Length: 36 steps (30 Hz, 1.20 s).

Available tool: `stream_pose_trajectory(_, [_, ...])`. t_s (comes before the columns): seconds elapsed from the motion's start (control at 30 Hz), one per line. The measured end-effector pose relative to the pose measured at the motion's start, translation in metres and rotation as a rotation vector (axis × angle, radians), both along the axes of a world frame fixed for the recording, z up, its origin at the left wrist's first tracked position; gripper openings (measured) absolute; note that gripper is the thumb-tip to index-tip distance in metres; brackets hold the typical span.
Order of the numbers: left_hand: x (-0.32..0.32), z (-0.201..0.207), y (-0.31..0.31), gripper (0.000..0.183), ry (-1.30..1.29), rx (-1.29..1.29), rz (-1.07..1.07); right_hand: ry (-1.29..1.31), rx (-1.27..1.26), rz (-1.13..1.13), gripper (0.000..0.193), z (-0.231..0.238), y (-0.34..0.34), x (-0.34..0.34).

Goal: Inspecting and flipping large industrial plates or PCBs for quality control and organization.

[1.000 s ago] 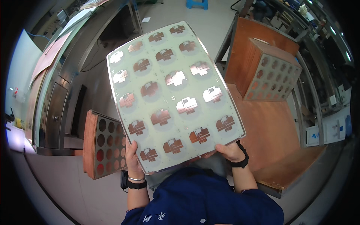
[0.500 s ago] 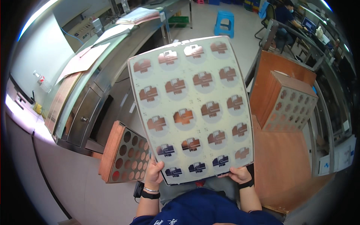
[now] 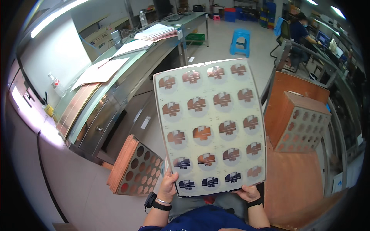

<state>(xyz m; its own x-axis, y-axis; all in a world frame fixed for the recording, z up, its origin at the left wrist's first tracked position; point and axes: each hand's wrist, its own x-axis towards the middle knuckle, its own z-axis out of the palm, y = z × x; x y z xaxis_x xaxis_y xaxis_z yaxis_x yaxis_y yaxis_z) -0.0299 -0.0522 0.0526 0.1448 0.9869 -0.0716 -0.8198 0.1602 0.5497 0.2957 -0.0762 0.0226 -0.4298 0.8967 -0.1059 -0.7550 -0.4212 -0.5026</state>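
Note:
Upright before me stands a large pale circuit board panel with rows of copper-coloured and dark patterns on rounded patches. My left hand is closed on its lower left edge, the thumb on the near face. At the lower right edge, my right hand grips it too, thumb in front. The other fingers are partly hidden behind the panel. Left of my left hand, a stack of boards with round copper spots leans at a tilt. Another stack of patterned boards rests at the right on an orange-brown wooden surface.
A long glass-topped bench on the left carries papers and bottles. Beyond the panel is a blue stool. A metal frame borders the right side. Farther back, a person sits at a desk with a screen.
The whole view has shifted, so the room sits lower and farther right, with more of the far end showing. Both hands keep their grip on the panel, which looks slightly shorter.

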Motion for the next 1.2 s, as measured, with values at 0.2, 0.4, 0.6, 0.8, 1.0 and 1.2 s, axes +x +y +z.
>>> stream_pose_trajectory(0.2, [0.000, 0.000, 0.007, 0.052, 0.001, 0.014, -0.050, 0.017, -0.021, -0.086, 0.043, 0.000, -0.011, -0.044])
stream_pose_trajectory(0.4, [-0.001, 0.023, 0.030, 0.054, 0.177, 0.133, -0.090, 0.023, 0.035, -0.260, 0.043, 0.001, -0.005, -0.041])
stream_pose_trajectory(0.6, [-0.011, -0.006, 0.050, 0.055, 0.471, 0.142, -0.117, -0.046, 0.217, -0.710, 0.043, 0.003, 0.001, 0.010])
stream_pose_trajectory(0.8, [-0.013, -0.020, 0.037, 0.039, 0.504, 0.015, -0.140, -0.264, 0.167, -1.311, 0.044, 0.019, 0.014, 0.058])
stream_pose_trajectory(1.0, [-0.014, -0.025, 0.036, 0.037, 0.507, -0.004, -0.128, -0.344, -0.059, -1.697, 0.043, -0.033, 0.028, 0.088])
stream_pose_trajectory(1.2, [-0.014, -0.027, 0.037, 0.037, 0.532, -0.005, -0.131, -0.381, -0.455, -1.811, 0.038, -0.085, 0.060, 0.109])
